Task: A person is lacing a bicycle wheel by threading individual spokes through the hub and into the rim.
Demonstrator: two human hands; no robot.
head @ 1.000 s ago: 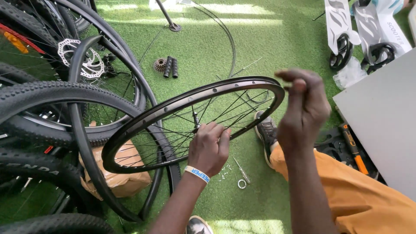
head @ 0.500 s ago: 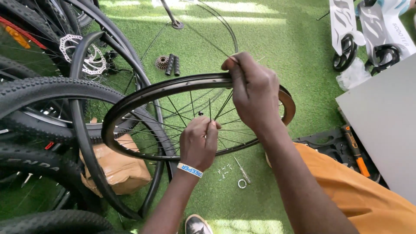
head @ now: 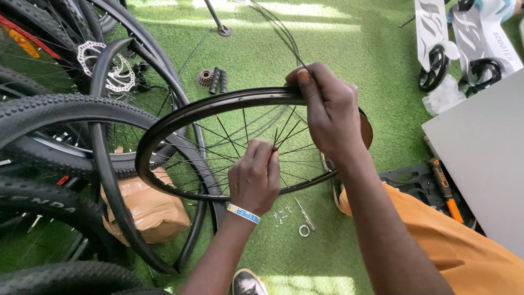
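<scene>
Black and stiff, the wheel rim (head: pixel 218 106) hung over the grass; the right hand (head: pixel 327 112) pinched its far edge, where it seemed lightest to steady, the left hand (head: pixel 254 177) closed around thin, bendable spokes (head: pixel 234 131).

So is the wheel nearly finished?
Partly. Many spokes already run across the black rim. In hand: the right hand grips the rim's top and a loose spoke, while the left hand pinches the spokes at the middle. Left: small parts lie unused on the grass, and the rim has no tyre.
</scene>
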